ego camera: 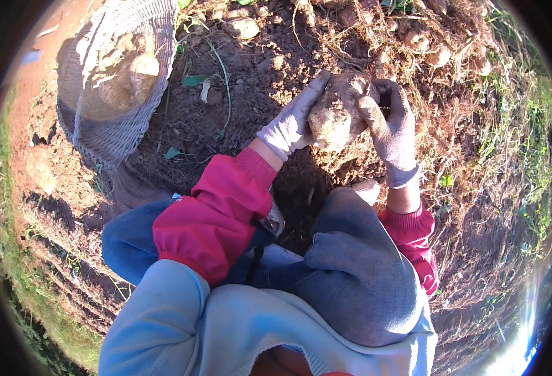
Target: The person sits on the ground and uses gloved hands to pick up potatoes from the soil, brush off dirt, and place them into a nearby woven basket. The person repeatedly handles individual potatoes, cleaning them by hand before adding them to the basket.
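Observation:
A large soil-caked root tuber (pixel 338 110) is held between both hands, just above the ground in front of my knees. My left hand (pixel 295 115), in a dirty white knit glove, grips its left side, the fingers partly hidden behind it. My right hand (pixel 392 127), gloved the same way, holds the right side. Its thumb presses on the tuber's face and the fingers curl at the upper right edge. Pink oversleeves cover both forearms.
At the upper left a woven wicker basket (pixel 104 136) with a handle holds several tubers (pixel 128 82). A heap of tubers with stringy roots (pixel 417 40) lies at the upper right. One tuber (pixel 243 28) rests on the loose soil (pixel 252 89). Grass (pixel 534 155) borders the right.

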Demonstrator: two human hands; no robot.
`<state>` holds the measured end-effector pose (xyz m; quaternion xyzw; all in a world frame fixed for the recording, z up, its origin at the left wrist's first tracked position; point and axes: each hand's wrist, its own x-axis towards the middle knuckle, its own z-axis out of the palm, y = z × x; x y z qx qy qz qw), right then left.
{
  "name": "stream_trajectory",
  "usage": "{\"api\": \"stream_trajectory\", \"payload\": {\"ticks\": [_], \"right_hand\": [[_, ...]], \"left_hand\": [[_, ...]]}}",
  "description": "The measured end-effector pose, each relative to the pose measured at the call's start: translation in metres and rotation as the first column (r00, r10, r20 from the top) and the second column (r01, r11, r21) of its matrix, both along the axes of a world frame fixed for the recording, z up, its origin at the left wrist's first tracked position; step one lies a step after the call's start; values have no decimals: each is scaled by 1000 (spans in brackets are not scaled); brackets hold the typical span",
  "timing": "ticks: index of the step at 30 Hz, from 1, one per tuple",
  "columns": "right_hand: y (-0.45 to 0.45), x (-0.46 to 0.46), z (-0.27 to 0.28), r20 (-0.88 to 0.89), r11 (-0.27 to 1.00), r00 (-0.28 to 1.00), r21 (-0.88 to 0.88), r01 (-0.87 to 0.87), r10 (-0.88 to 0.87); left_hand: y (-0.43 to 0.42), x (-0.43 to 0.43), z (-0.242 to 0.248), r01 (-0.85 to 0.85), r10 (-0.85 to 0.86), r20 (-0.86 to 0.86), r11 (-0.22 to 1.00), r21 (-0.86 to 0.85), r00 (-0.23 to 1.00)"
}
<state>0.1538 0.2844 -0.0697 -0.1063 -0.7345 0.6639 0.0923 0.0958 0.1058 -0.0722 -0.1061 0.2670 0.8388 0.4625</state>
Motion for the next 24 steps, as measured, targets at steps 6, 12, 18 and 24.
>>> {"api": "stream_trajectory", "payload": {"ticks": [6,12,18,24], "right_hand": [[15,-25,-31,216,830,957,557,41,-192],[24,3,-11,67,947,981,-255,195,-184],[-10,-4,-3,149,997,989,74,7,-18],[27,10,-34,316,978,933,-60,201,-172]], "left_hand": [[-9,18,-9,-72,-28,228,905,420,973],[-1,16,-12,-31,49,-312,998,62,949],[-14,16,-14,-327,113,392,778,536,913],[-71,-77,53,-552,636,-99,728,406,766]]}}
